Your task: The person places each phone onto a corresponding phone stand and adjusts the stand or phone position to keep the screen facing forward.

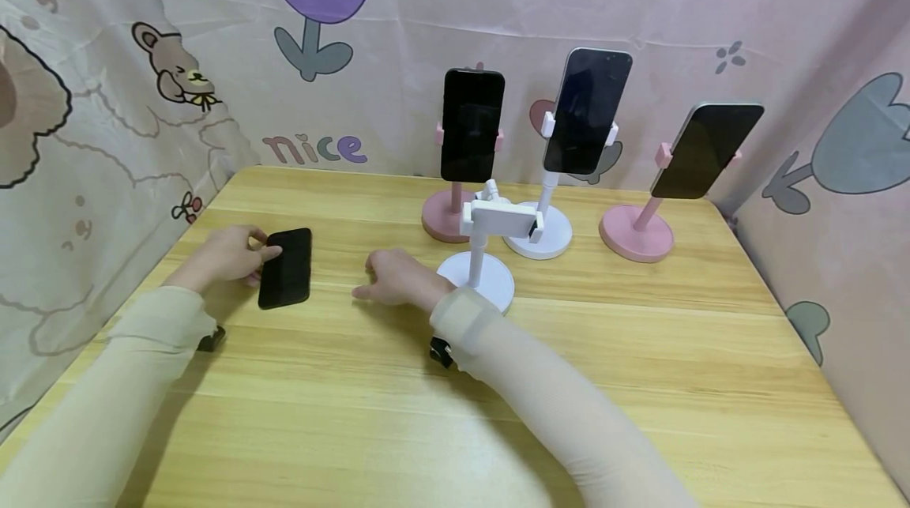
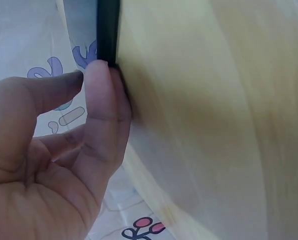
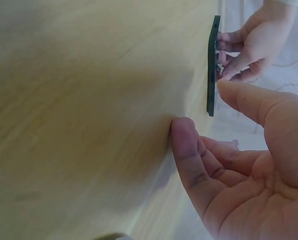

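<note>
A black smartphone [image 1: 286,269] lies screen up on the left part of the wooden table. My left hand [image 1: 231,255] is at its left edge, the thumb over the border of the screen in the head view. In the left wrist view, a fingertip touches the end of the phone's dark edge [image 2: 108,32], and the thumb stands a little apart from it. My right hand [image 1: 401,279] is low over the table to the right of the phone and holds nothing. Its thumb and index finger are spread apart in the right wrist view.
A white phone stand [image 1: 494,279] with a folded holder stands right beside my right wrist. Behind it, a pink stand [image 1: 442,216], a white stand [image 1: 547,235] and another pink stand [image 1: 636,235] each carry a phone. Patterned cloth [image 1: 426,42] hangs around the table.
</note>
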